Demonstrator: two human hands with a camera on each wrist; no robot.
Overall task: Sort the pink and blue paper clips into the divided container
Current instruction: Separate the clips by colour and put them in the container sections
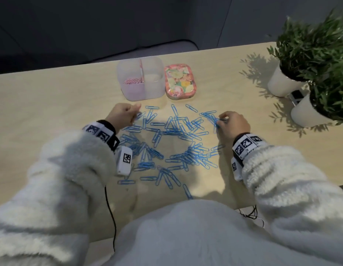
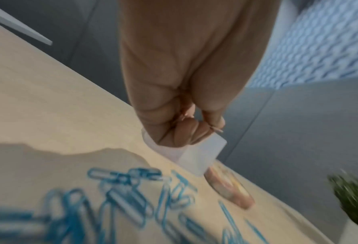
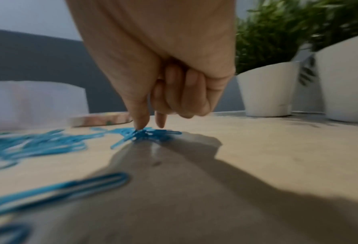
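Observation:
Many blue paper clips (image 1: 170,143) lie scattered over the middle of the wooden table (image 1: 51,96). Behind them stands the translucent divided container (image 1: 159,87), with pink clips (image 1: 132,81) in its left compartment. My left hand (image 1: 135,114) hovers at the pile's far left edge, just in front of the container (image 2: 203,156). Its fingers (image 2: 182,133) are curled into a fist and no clip shows inside it. My right hand (image 1: 220,120) is at the pile's right edge. There its thumb and index finger pinch a small bunch of blue clips (image 3: 144,132) on the table.
A floral lid (image 1: 180,80) lies right of the container. Two white pots with green plants (image 1: 282,81) (image 1: 309,110) stand at the far right, with a small dark object between them. The table's near edge runs just in front of my body.

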